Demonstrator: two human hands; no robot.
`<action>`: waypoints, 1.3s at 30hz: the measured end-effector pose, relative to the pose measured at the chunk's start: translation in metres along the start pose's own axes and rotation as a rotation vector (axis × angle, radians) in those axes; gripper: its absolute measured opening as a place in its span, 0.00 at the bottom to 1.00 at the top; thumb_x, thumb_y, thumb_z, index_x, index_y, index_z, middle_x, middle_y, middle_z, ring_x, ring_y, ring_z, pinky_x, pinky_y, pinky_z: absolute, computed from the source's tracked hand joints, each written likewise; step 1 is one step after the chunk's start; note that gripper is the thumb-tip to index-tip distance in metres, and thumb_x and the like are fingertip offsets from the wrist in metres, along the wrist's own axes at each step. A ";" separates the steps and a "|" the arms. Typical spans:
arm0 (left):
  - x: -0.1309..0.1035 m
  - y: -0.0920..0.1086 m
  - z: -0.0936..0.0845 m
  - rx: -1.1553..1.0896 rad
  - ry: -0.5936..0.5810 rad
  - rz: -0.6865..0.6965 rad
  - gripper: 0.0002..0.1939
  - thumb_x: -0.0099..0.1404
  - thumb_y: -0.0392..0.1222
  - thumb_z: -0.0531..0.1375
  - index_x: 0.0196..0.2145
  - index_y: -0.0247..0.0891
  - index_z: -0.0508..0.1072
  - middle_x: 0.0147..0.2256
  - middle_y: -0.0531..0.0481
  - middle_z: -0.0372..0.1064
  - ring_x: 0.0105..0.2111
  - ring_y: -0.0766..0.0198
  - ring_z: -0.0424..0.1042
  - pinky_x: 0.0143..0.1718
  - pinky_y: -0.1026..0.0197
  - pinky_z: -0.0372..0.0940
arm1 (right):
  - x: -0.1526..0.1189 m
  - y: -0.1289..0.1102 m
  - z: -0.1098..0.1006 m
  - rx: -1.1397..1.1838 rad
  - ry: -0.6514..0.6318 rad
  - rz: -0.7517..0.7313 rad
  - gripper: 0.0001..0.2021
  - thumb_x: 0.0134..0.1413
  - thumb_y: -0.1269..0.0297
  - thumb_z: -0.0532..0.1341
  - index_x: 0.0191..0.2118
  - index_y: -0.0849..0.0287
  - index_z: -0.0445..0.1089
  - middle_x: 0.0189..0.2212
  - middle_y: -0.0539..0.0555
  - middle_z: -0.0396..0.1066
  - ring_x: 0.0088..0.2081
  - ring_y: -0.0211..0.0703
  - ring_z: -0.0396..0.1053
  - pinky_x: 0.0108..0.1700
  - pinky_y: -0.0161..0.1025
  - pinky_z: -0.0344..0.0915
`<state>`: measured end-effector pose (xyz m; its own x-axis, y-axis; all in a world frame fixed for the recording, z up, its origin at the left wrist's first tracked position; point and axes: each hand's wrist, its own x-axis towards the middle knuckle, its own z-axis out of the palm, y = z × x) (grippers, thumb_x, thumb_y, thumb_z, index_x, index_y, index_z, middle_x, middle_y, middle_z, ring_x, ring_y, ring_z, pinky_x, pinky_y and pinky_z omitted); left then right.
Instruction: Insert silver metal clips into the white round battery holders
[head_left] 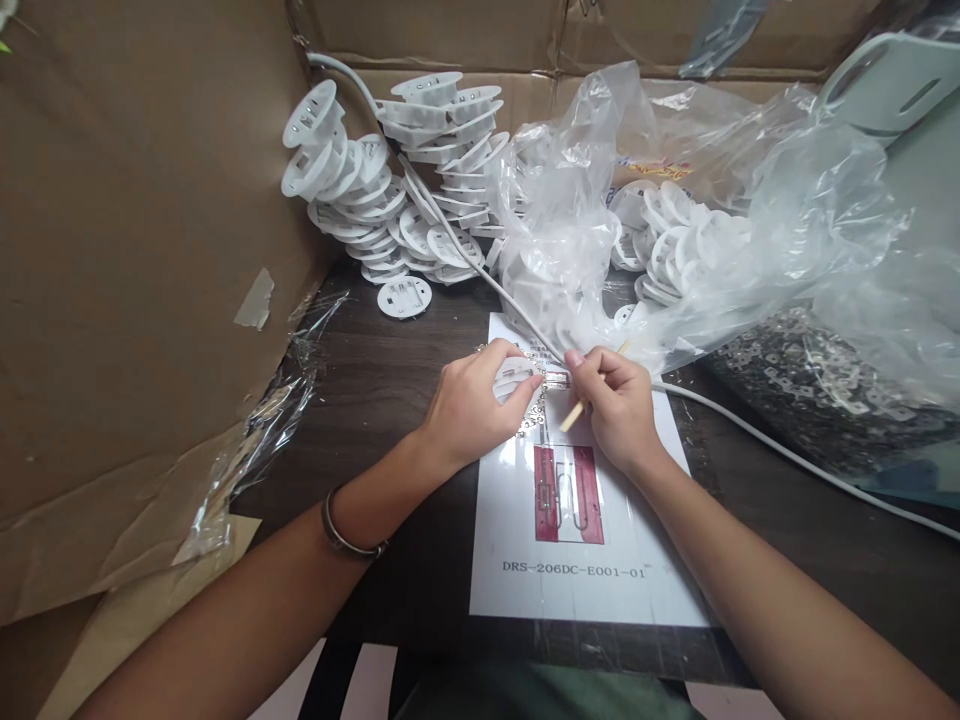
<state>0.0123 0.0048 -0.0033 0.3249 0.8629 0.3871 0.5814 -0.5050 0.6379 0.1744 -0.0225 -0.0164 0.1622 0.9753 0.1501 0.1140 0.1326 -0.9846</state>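
My left hand (480, 400) is closed round a white round plastic disc (510, 376), which shows between the thumb and curled fingers. My right hand (616, 400) grips a thin wooden stick (572, 416), its blunt end pointing down and left. Both hands are over a printed sheet (517, 590) with a red and white picture (568, 495) and a code in large type. Small metal contact pieces (534, 415) lie on the sheet beside my left hand, partly hidden by it. A small metal part (556, 380) shows between the two hands; whether either touches it I cannot tell.
Stacks of white discs (367, 195) stand at the back left, with one loose disc (404, 297) in front. A clear plastic bag (570, 220) covers more discs. Many metal pieces (810, 370) lie at right. A white cable (780, 440) crosses the table; a cardboard wall (150, 250) rises at left.
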 end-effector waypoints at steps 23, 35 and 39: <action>-0.001 0.001 -0.004 -0.234 -0.108 0.088 0.06 0.60 0.40 0.61 0.36 0.37 0.71 0.32 0.50 0.75 0.31 0.65 0.74 0.32 0.64 0.66 | 0.006 -0.004 -0.011 0.066 -0.342 0.024 0.10 0.53 0.60 0.63 0.27 0.60 0.69 0.17 0.44 0.55 0.19 0.30 0.52 0.22 0.32 0.48; 0.000 -0.002 -0.002 -0.258 -0.170 0.081 0.07 0.61 0.41 0.60 0.37 0.37 0.71 0.32 0.51 0.74 0.32 0.65 0.73 0.33 0.63 0.66 | 0.005 -0.001 -0.012 0.098 -0.376 0.018 0.12 0.56 0.60 0.62 0.26 0.62 0.67 0.18 0.45 0.58 0.20 0.29 0.53 0.22 0.32 0.48; 0.000 -0.001 -0.003 -0.258 -0.190 0.091 0.06 0.61 0.41 0.60 0.36 0.37 0.70 0.32 0.52 0.74 0.31 0.66 0.73 0.33 0.63 0.65 | 0.006 -0.001 -0.012 0.066 -0.374 0.034 0.12 0.54 0.60 0.63 0.25 0.62 0.67 0.18 0.45 0.59 0.20 0.29 0.54 0.22 0.32 0.49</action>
<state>0.0099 0.0053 -0.0022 0.5140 0.7896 0.3350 0.3431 -0.5472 0.7634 0.1874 -0.0193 -0.0133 -0.2056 0.9748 0.0864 0.0495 0.0985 -0.9939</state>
